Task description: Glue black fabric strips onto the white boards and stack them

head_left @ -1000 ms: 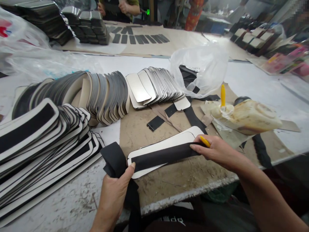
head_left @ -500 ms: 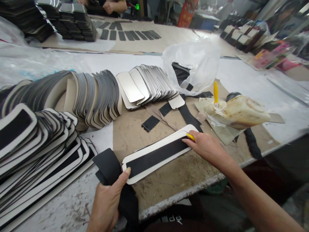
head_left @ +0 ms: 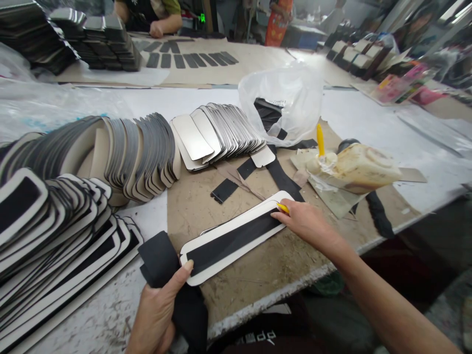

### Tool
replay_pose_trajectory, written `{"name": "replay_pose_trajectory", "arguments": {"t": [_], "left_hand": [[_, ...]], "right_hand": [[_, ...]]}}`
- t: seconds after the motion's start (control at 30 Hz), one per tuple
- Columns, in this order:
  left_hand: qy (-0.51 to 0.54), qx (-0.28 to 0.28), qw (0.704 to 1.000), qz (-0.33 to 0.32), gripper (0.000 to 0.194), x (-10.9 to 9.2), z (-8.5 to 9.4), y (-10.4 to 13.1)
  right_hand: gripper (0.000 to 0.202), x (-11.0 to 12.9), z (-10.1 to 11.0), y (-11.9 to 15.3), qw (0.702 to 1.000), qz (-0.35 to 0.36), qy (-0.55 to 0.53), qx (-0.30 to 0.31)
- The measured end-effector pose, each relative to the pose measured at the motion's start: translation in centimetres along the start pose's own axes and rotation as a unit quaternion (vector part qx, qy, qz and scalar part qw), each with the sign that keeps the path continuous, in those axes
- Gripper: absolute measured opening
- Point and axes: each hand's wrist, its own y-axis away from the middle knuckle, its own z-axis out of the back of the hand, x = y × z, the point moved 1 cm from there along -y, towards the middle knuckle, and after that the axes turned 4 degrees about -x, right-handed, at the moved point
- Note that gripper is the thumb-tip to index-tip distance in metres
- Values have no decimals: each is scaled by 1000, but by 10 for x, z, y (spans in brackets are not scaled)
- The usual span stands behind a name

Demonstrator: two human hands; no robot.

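Observation:
A long white panel (head_left: 243,259) with rounded ends lies tilted across the brown board, a black strip (head_left: 232,242) running along its middle. My left hand (head_left: 158,305) grips the panel's near left end, thumb on top of the strip's end and fingers hidden beneath. Beside that hand, a wider black band (head_left: 159,258) hangs in a loop over the table edge. At the panel's far right end, my right hand (head_left: 304,219) is closed around a small yellow tool (head_left: 282,208), mostly covered by the fingers. Its fingertips touch the strip's end.
Stacked panels (head_left: 73,246) fill the left side, with curved pieces (head_left: 140,157) and white plates (head_left: 221,132) behind. A plastic bag (head_left: 302,103), black scraps (head_left: 224,191) and a glue-stained container (head_left: 365,167) with a yellow handle (head_left: 320,140) lie beyond. A co-worker's hand (head_left: 157,28) is across the table.
The whole view has shifted slightly, so the table things sit further left. Both my hands keep their places on the panel. The co-worker opposite shows more in view.

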Motion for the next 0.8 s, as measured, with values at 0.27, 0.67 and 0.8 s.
{"name": "replay_pose_trajectory", "arguments": {"t": [0.27, 0.67, 0.8], "left_hand": [[10, 3, 1000, -10, 50, -3, 3, 6], [33, -13, 999, -23, 51, -11, 11, 23], [37, -31, 999, -17, 51, -13, 12, 30]], "right_hand": [[26, -3, -3, 1, 999, 13, -43, -16], [27, 0, 3, 15, 997, 27, -52, -47], [26, 5, 7, 23, 997, 10, -10, -69]]}}
